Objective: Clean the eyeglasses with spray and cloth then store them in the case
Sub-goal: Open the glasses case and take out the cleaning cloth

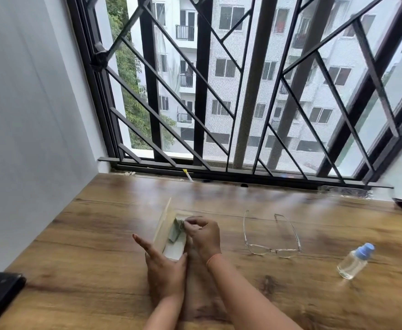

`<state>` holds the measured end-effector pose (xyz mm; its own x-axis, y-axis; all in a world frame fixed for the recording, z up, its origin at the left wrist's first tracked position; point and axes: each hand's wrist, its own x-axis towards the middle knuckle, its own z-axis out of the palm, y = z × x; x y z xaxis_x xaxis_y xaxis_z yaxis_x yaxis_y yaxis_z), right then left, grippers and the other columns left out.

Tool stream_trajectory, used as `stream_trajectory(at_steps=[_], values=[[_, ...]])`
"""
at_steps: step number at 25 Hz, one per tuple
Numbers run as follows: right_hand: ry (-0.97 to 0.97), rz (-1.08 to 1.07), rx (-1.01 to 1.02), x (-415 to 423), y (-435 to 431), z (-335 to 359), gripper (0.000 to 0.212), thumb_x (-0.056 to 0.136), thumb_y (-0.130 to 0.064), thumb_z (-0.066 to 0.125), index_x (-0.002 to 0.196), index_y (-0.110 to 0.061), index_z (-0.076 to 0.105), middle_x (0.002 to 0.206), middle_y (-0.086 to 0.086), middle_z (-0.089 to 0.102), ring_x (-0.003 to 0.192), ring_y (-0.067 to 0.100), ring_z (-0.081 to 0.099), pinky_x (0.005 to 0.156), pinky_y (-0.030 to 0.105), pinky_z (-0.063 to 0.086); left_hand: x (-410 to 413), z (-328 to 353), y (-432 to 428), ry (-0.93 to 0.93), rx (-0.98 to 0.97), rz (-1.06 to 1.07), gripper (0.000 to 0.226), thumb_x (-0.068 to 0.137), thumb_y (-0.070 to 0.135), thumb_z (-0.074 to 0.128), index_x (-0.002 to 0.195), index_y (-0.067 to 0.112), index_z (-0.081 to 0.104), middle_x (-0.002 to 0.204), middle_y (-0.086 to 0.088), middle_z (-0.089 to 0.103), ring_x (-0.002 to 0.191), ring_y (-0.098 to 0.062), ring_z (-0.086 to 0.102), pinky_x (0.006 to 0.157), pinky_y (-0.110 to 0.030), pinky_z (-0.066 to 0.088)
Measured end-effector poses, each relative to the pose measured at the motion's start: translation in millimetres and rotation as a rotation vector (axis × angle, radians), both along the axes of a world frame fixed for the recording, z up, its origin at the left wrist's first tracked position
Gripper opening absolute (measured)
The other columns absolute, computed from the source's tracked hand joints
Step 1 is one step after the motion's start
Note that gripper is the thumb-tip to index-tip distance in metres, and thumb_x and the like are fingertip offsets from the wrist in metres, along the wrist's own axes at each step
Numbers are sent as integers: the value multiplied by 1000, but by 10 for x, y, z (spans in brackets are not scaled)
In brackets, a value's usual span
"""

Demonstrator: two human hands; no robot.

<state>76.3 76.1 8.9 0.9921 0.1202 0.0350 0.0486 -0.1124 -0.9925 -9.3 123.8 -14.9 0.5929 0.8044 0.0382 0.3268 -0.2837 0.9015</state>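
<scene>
Chiefly, we risk sliding or tipping the light case [173, 251] as the cloth [176, 231] comes out: its lid stands open along the left edge, and a snagged fold could drag the whole thing. A wide sweep could also knock the eyeglasses [272, 238], which lie unfolded just right of the case, or the spray bottle [354, 262] well beyond them. Our right hand [204, 234] sits over the case, fingertips pinching the cloth inside it. Our left hand [164, 265] braces the case's near end, fingers straight and spread, thumb against its corner.
</scene>
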Motion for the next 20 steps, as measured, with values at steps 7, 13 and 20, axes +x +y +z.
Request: stream_trajectory(at_steps=[7,13,20], values=[[254,-27,591,-91,-367,326,4,75,5,67,76,2,68,62,6,67,60,13,62,62,23,52,9,-42,17,-19,9,8,129,64,22,82,145,16,-18,126,-32,47,104,-47,55,78,-48,47],[291,-52,726,-206,-580,469,21,78,7,61,64,-5,70,61,7,68,56,16,63,60,26,53,53,-101,59,-59,47,62,130,57,19,86,146,6,-8,124,-36,44,108,-48,51,82,-50,46],[333,-101,740,-278,-784,462,12,79,6,62,72,-3,67,64,8,68,60,19,63,58,27,53,104,-206,131,-61,116,98,135,49,23,90,145,1,-3,118,-39,43,105,-49,48,85,-52,46]])
